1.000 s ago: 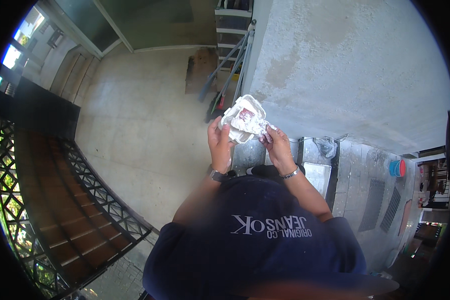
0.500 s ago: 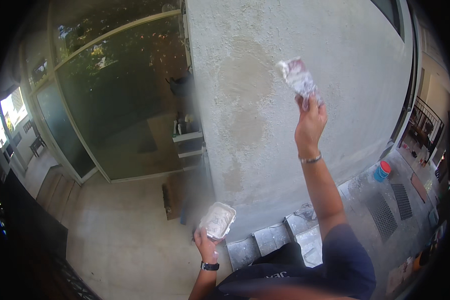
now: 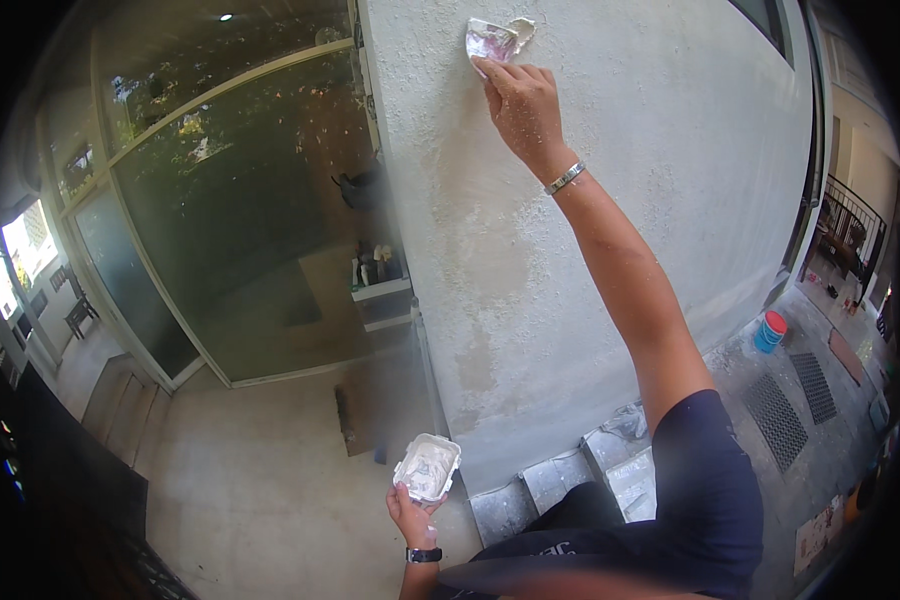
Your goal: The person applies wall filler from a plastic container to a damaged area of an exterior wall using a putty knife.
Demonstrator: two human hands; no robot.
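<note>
My right hand [image 3: 526, 112] reaches high up the rough white wall [image 3: 610, 150], its fingers closed round a putty knife [image 3: 490, 42] smeared with white and pinkish paste. The blade lies against the wall, with a thick dab of white putty [image 3: 521, 34] at its right edge. Low on the left, my left hand [image 3: 411, 510] holds up a white plastic tub [image 3: 429, 468] from its near side. White putty [image 3: 432, 465] coats the inside of the tub. Below my right hand, a beige-grey patch [image 3: 485, 250] runs down the wall, with bumpy specks around it.
Tiled steps [image 3: 555, 482] lie at the wall's foot, below my right arm. A red-lidded blue bucket [image 3: 770, 331] and dark mats [image 3: 775, 420] are on the grey floor at right. Left of the wall corner are a small white shelf [image 3: 380, 300] and a large glass panel [image 3: 240, 210].
My right hand has moved up and left with the putty knife, from off the wall to touching it; a putty dab now shows there. My left hand and the tub have shifted only slightly.
</note>
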